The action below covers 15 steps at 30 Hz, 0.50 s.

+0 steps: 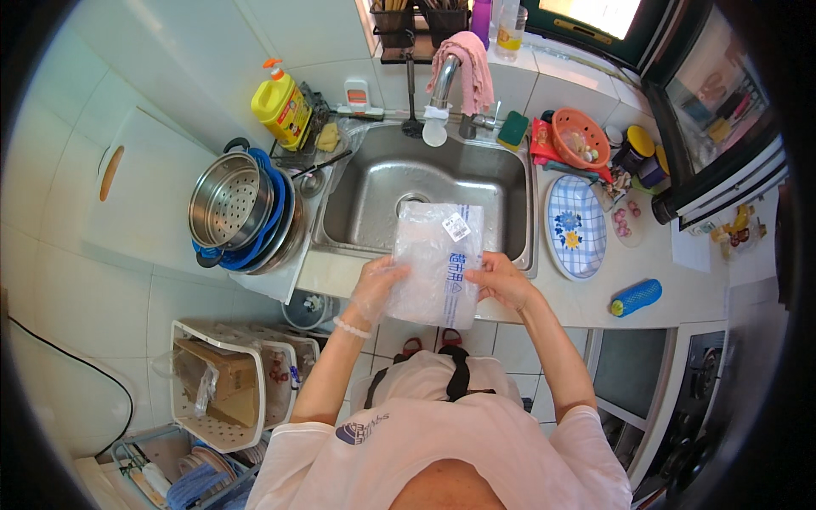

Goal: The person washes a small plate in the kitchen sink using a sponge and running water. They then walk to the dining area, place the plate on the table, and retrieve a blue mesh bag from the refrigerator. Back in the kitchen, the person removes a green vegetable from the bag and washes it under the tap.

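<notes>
A flat, clear plastic bag (pixel 427 280) with blue print and a white label is held up in front of the sink's near edge. My left hand (pixel 375 287) grips its left side, thumb on top, and my right hand (pixel 503 278) pinches its right side. Behind the bag lies a stainless steel sink (pixel 370 185), its drain partly covered by the bag's top edge. A chrome faucet (pixel 444 80) draped with a pink cloth (pixel 475 70) rises at the back of the sink.
Stacked pots with a steamer (pixel 226 203) stand left of the sink, near a yellow detergent bottle (pixel 290 111). On the right counter are an oval plate (pixel 575 226), an orange basket (pixel 590 127) and something in blue netting (pixel 639 296). White plastic baskets (pixel 220 386) stand lower left.
</notes>
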### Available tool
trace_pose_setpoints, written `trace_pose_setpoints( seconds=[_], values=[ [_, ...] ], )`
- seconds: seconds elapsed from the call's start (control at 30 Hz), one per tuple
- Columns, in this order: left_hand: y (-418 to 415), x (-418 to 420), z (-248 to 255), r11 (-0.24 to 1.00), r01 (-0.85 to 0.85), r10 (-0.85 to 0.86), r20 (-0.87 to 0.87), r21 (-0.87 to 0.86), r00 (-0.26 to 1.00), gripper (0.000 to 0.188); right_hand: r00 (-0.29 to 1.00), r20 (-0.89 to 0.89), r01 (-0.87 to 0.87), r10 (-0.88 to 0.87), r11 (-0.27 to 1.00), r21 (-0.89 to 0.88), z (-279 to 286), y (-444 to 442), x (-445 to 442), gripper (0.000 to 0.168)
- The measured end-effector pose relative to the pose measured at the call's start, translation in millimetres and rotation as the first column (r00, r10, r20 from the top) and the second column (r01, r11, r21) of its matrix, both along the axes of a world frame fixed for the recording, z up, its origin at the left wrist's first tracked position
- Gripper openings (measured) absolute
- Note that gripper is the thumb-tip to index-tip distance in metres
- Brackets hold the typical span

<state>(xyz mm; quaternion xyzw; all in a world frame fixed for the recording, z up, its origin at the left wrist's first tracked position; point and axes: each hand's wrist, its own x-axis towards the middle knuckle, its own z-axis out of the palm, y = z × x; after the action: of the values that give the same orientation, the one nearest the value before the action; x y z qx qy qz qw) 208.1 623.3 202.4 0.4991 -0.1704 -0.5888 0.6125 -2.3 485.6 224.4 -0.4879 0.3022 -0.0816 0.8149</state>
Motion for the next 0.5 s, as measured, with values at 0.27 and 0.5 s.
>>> trace_pose_setpoints(
  seconds=[0.27, 0.5],
  values=[
    [-0.2, 0.0, 1.3, 0.999, 0.028, -0.031, -0.106, -0.035, 0.994, 0.027, 0.997, -0.079, -0.025, 0.002, 0.954, -0.298, 25.2, 3.5, -6.9, 0.03],
    [0.7, 3.0, 3.9, 0.995, 0.097, -0.098, -0.072, -0.027, 0.993, 0.025, 0.969, 0.007, -0.24, 0.247, 0.948, -0.209, 43.1, -8.5, -21.6, 0.038]
  ],
)
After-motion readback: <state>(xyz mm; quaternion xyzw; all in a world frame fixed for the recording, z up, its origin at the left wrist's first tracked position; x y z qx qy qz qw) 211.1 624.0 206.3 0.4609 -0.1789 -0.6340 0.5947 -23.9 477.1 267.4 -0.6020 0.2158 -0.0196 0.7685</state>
